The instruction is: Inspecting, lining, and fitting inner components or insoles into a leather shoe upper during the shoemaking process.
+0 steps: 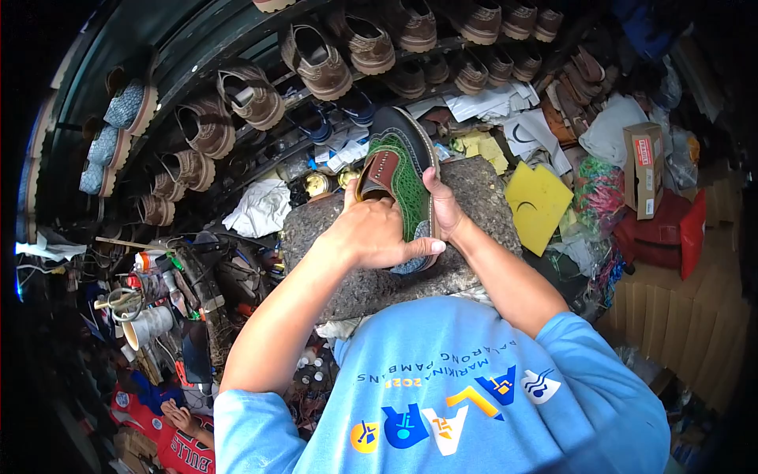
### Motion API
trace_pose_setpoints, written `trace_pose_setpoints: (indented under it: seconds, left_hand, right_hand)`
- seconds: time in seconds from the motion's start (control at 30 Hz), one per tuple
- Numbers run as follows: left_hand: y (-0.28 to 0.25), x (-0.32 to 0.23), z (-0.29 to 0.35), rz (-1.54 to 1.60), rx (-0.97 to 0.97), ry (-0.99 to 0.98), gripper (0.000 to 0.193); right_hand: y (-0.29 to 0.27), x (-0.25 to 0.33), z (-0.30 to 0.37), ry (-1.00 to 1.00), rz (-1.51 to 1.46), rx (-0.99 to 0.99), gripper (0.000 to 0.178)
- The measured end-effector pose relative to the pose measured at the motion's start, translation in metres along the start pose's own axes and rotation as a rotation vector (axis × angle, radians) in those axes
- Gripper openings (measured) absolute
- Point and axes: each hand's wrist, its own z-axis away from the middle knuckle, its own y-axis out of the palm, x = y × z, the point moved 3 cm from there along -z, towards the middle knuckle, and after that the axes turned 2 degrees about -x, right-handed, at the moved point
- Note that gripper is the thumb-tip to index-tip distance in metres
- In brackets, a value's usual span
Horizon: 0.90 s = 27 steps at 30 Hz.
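Note:
A green textured shoe with a brown strap and a dark sole lies on a rough grey stone block in front of me. My left hand is closed over the heel end of the shoe, thumb stretched to the right. My right hand grips the shoe's right side, thumb up along the sole edge. Both forearms come up from my blue shirt at the bottom.
Several brown shoes hang on dark racks at the back and left. A yellow foam sheet, a cardboard box, papers and bags lie to the right. Tools and clutter crowd the left floor. Stacked cardboard stands at lower right.

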Motion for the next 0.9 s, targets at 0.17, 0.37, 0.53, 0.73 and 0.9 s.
trace_pose_setpoints:
  seconds: [0.17,0.37,0.53,0.73,0.9]
  left_hand:
    - [0.014,0.004,0.003,0.032,-0.161,-0.008,0.116]
    - [0.008,0.005,-0.002,0.111,-0.049,-0.168,0.113]
    - [0.015,0.019,-0.016,0.251,-0.119,-0.204,0.108]
    - [0.011,0.011,0.001,0.125,-0.003,-0.169,0.106]
    - [0.008,0.002,0.052,0.022,-0.369,0.174,0.063]
  right_hand:
    - [0.009,0.001,-0.002,-0.013,0.071,0.025,0.104]
    - [0.003,0.0,-0.001,-0.038,0.056,-0.026,0.085]
    - [0.001,0.004,-0.005,-0.011,0.161,-0.042,0.078]
    - [0.011,0.002,-0.002,0.013,0.018,-0.014,0.08]
    - [0.001,0.003,0.002,0.029,0.074,-0.027,0.085]
